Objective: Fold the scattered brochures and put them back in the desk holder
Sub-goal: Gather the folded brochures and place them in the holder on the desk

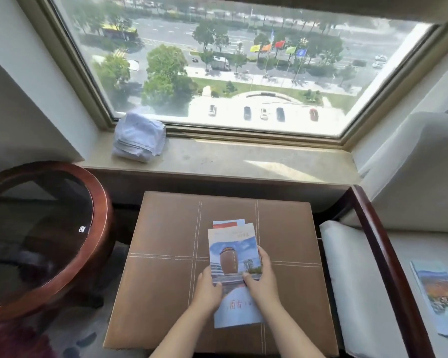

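Observation:
A stack of brochures [233, 251] lies on the brown leather stool [166, 228] in the middle of the view; the top one shows a brown rounded building under a blue sky. Another brochure with a red band [226, 224] peeks out at the stack's far end. My left hand [208, 286] grips the stack's left edge near its lower half. My right hand [261, 275] grips the right edge, thumb on the cover. One more brochure [438, 295] with a landscape picture lies apart on the white chair seat at the right. No desk holder is visible.
A round dark wooden table with a glass top [50, 228] stands at the left. A pile of folded white cloths [139, 136] sits on the stone windowsill [243, 158]. A wooden-armed chair [377, 249] with a white cushion stands at the right.

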A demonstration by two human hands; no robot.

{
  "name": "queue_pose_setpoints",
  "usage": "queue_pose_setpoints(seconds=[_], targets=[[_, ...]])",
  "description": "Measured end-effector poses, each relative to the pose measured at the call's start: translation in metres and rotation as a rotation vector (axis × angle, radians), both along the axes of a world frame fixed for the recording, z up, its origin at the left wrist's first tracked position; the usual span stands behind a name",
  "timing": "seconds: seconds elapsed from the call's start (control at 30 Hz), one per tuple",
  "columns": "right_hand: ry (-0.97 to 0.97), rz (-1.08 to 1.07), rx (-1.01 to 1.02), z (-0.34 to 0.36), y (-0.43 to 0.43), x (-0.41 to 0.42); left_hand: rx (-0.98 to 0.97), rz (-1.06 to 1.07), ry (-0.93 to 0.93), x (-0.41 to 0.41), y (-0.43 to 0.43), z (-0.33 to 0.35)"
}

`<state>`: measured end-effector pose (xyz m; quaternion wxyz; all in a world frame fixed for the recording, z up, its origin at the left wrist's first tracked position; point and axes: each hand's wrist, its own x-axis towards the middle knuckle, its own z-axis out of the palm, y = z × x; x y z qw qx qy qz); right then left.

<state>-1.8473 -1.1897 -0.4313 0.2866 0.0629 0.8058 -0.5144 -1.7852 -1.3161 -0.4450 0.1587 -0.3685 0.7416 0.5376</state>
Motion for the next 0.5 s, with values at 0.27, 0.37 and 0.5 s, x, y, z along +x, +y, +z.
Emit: queue_pose_setpoints(seconds=[0.27, 0.37, 0.5], targets=[[0.071, 0.0, 0.119, -0.114, -0.015, -0.065, -0.073, -0.003, -0.112, -0.07, -0.009, -0.108], [0.066, 0.017, 0.183, -0.158, -0.011, -0.074, -0.072, -0.024, -0.196, -0.079, -0.003, -0.151], [0.095, -0.001, 0.232, -0.19, -0.015, -0.074, -0.136, 0.039, -0.213, -0.079, 0.005, -0.185]])
